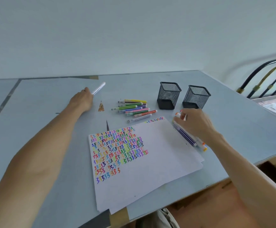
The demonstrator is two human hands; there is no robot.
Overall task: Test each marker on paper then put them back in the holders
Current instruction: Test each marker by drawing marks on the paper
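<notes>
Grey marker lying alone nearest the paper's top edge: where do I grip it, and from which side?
Judging by its pose, grip the grey marker at mid-barrel, from above. It lies flat on the table, roughly left to right, with a gap to the marker pile behind and the paper in front. Pinch across the barrel, front to back. The left hand already holds a white marker.

Soft even daylight, faint shadows, no glare, wide-angle bending at the edges, slight blur throughout
</notes>
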